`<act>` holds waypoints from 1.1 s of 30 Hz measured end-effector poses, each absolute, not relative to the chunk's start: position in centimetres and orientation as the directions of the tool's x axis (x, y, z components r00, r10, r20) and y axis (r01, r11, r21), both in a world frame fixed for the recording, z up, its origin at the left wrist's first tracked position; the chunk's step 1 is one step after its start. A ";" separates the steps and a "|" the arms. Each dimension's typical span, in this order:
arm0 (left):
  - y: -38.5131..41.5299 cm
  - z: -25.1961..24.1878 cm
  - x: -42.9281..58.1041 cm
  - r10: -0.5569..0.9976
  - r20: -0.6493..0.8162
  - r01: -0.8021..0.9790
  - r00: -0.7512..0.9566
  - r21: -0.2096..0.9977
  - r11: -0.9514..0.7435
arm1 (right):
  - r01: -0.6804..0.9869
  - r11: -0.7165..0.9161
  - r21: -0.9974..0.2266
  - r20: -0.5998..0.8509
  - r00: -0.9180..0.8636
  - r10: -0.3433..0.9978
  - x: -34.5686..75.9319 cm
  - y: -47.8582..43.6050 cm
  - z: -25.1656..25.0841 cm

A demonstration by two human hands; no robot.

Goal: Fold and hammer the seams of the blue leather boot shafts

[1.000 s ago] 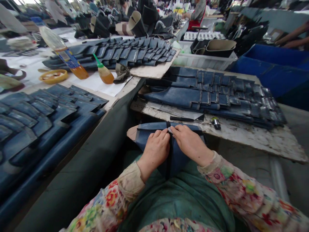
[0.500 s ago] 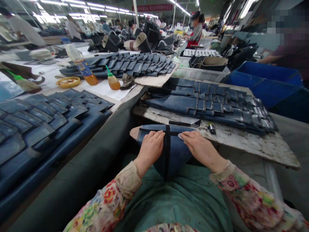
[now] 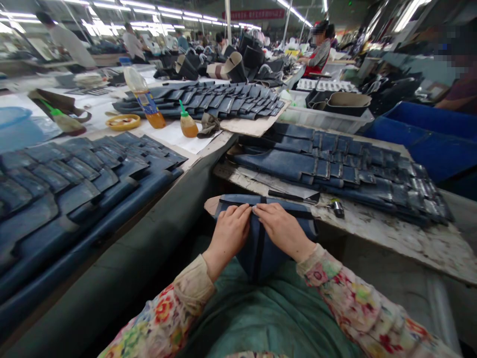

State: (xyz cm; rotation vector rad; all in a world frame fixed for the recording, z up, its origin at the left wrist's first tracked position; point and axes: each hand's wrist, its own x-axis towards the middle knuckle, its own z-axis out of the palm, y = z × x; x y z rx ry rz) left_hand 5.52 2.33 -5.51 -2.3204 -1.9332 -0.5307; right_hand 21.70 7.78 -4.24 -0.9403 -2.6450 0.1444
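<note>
A blue leather piece (image 3: 246,256) with crossed black strips lies over my lap, its far edge near the bench. My left hand (image 3: 231,226) rests on it with fingers closed together, the tips at the crosswise black strip (image 3: 298,214). Close beside it is my right hand (image 3: 281,228), fingers pressed together on the same strip by the crossing. A small whitish bit shows at the right fingertips; I cannot make out what it is. My palms hide part of the leather.
Overlapping blue leather pieces (image 3: 85,174) cover the left table; more leather pieces (image 3: 335,159) lie on the right board. A black-handled tool (image 3: 292,196) and a small metal object (image 3: 338,209) lie near its edge. Glue bottles (image 3: 189,125) and a yellow dish (image 3: 122,122) stand further back.
My right hand has slid left along the crosswise strip, from the right part of the leather to beside my left hand. The left hand stays at about the same place. The view has turned slightly left.
</note>
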 end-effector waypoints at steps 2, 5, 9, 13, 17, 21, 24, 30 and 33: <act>2.2 -5.7 4.7 0.942 0.312 0.971 0.126 0.157 -0.182 | 0.585 0.788 -0.193 0.256 -0.745 0.616 20.8 7.8 -4.2; 2.1 -6.0 3.4 0.943 0.316 0.978 0.103 0.142 -0.154 | 0.574 0.795 -0.197 0.237 -0.759 0.607 19.3 7.8 -4.0; 2.0 -6.1 2.0 0.944 0.325 0.987 0.056 0.123 -0.101 | 0.554 0.802 -0.222 0.236 -0.768 0.595 17.5 8.0 -4.1; 1.8 -6.1 0.9 0.936 0.351 0.991 -0.005 0.129 -0.043 | 0.514 0.818 -0.260 0.242 -0.785 0.570 15.9 8.4 -4.2; 1.5 -6.2 -0.1 0.936 0.344 0.980 -0.068 0.197 -0.001 | 0.500 0.821 -0.277 0.231 -0.794 0.562 14.4 8.6 -4.1; 1.5 -6.8 -0.5 0.919 0.367 0.964 -0.145 0.263 0.047 | 0.492 0.825 -0.278 0.230 -0.800 0.554 13.3 8.7 -4.0; 1.5 -7.0 -0.1 0.911 0.379 0.963 -0.161 0.265 0.060 | 0.500 0.817 -0.286 0.235 -0.790 0.566 13.3 8.8 -4.1; 1.9 -6.2 0.7 0.931 0.349 0.977 -0.106 0.213 0.031 | 0.550 0.790 -0.271 0.212 -0.767 0.606 16.1 8.9 -4.0; 2.1 -5.7 0.6 0.932 0.354 0.980 -0.079 0.198 0.008 | 0.581 0.779 -0.238 0.192 -0.758 0.624 18.4 9.1 -3.6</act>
